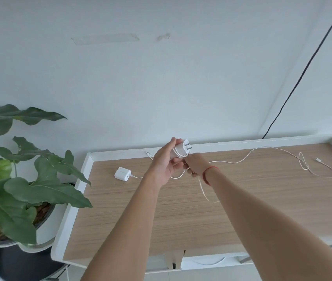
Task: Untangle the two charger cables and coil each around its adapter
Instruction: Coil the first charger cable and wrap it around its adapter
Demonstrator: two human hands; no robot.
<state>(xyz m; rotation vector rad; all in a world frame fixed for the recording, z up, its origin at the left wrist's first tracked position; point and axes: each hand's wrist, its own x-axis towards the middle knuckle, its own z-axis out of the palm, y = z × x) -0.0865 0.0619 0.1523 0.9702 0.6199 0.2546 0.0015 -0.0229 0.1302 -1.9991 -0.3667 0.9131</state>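
Note:
My left hand (166,161) grips a white adapter (181,148) above the back of the wooden table (161,209), prongs pointing right. A few turns of its white cable wrap the adapter. My right hand (194,164), a red string on its wrist, pinches that cable just below the adapter; the loose end (202,190) trails down toward the tabletop. A second white adapter (122,174) lies on the table at the left. Its cable (262,151) runs right across the table in loose curves, with a small loop (303,162) and the plug end (318,159).
A large potted plant (14,179) stands to the left of the table. The table has a raised white rim (232,144) at the back and sides. A black cord (303,72) hangs down the wall at the right.

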